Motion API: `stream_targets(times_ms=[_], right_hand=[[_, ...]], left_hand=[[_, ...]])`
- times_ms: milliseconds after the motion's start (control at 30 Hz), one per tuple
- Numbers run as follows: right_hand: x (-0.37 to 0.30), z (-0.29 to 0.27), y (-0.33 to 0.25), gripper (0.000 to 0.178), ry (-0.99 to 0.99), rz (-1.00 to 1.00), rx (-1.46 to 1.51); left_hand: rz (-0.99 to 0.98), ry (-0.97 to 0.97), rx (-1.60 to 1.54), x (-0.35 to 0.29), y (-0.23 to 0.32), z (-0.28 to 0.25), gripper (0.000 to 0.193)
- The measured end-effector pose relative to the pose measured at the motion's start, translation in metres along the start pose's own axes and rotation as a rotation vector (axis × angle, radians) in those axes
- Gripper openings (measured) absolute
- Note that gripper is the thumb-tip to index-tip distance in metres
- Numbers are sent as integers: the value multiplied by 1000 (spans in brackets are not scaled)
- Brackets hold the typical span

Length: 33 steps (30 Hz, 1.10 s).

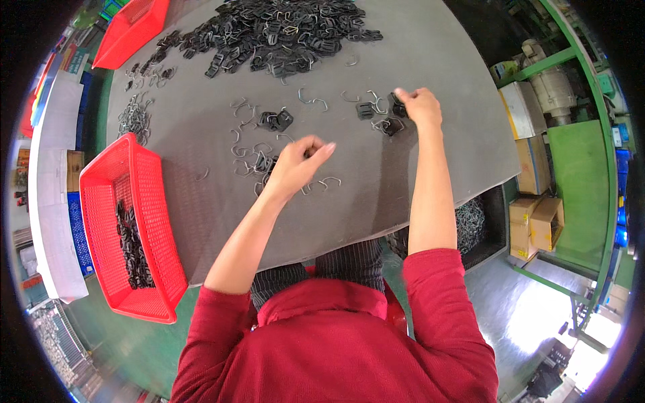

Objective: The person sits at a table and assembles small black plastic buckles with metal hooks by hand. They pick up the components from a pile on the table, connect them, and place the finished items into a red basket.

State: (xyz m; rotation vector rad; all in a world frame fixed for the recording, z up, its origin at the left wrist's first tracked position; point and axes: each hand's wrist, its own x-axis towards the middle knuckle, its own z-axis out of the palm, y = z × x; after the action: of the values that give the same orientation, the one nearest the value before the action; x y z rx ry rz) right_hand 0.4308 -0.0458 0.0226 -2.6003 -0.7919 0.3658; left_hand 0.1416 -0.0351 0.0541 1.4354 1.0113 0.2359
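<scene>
My left hand (300, 165) is above the middle of the grey table, fingers curled and thumb pressed in. A dark bit shows between its fingers, too hidden to name. Beside and under it lie bent metal wire hooks (245, 161) and part of a black piece. Further right, my right hand (421, 109) has its thumb and fingers closed at a black plastic buckle (397, 106), partly covered by the fingers. Close by are another black buckle (365, 111) and a buckle with a wire hook (390, 126). Left of these sits a small group of black buckles (275, 121).
A large heap of black buckles with wire hooks (282, 33) covers the table's far side. Loose wire hooks (136, 119) are piled at the left. A red basket (171, 252) holding black pieces stands at the left edge; another red basket (111, 57) is beyond. Below the right edge is a black crate (497, 235) of metal hooks.
</scene>
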Motion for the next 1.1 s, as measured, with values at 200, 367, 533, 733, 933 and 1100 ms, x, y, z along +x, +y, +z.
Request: stream_targets(times_ms=[200,367,533,733,933,1100], right_hand=[[1,-15,17,33,-436,-11,970],[-9,-30,35,28,-484,24,1261],[0,0,34,34,-160,-211,83],[-18,-14,17,26,-524,-147,712],[-46,6,29,21,-834,-3,1832],[-72,18,-1,21,-916,-20,1587]], left_hand=[[342,435,613,100,13,47,35],[415,303,601,122,14,54,37],[180,-66,-180,96,20,12,27],[147,175,-670,33,1,-92,20],[218,551,466,33,-18,-86,34],[272,430,456,39,-7,-59,28]])
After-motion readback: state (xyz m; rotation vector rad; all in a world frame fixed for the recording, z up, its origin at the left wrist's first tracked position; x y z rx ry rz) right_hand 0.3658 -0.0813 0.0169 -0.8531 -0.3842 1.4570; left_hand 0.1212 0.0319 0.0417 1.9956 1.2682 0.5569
